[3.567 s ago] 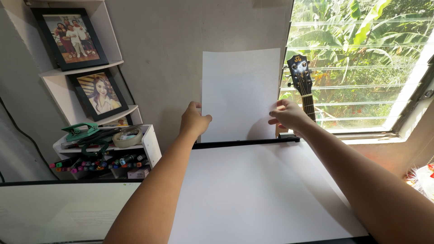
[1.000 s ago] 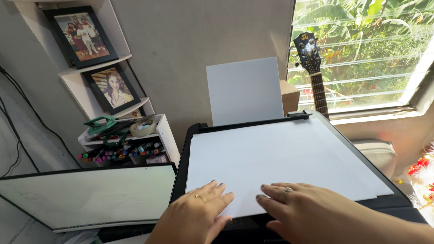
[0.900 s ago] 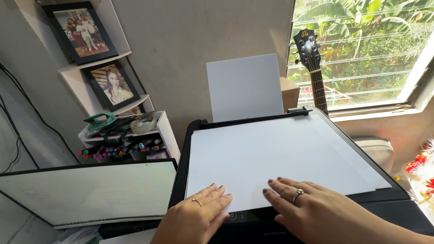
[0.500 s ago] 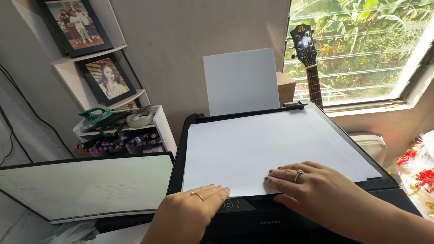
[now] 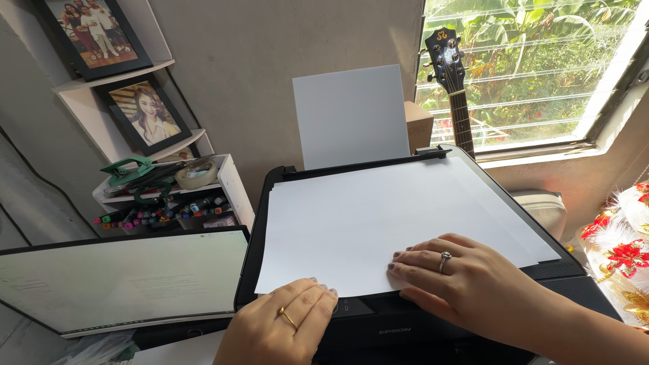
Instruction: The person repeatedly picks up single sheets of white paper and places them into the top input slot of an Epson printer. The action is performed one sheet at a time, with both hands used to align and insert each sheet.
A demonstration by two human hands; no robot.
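A black printer [image 5: 541,284] stands in front of me with a stack of white paper sheets [image 5: 378,216] lying flat on its lid. An upright white sheet [image 5: 350,115] sits in the rear feed tray. My right hand [image 5: 466,280] lies flat on the near right part of the stack, fingers spread, a ring on one finger. My left hand [image 5: 284,328] rests at the printer's front edge by the control buttons, its fingertips touching the stack's near left corner; it holds nothing.
A monitor [image 5: 122,280] with a bright screen stands to the left. Behind it a white shelf [image 5: 226,182] holds markers, tape and a green hole punch, with framed photos [image 5: 142,115] above. A guitar [image 5: 451,81] leans by the window; red and white decorations [image 5: 625,260] lie right.
Earlier both hands held the upright sheet at the rear tray. Over the last second they lay on the stack; the left hand has slid back to the front edge while the right stays flat.
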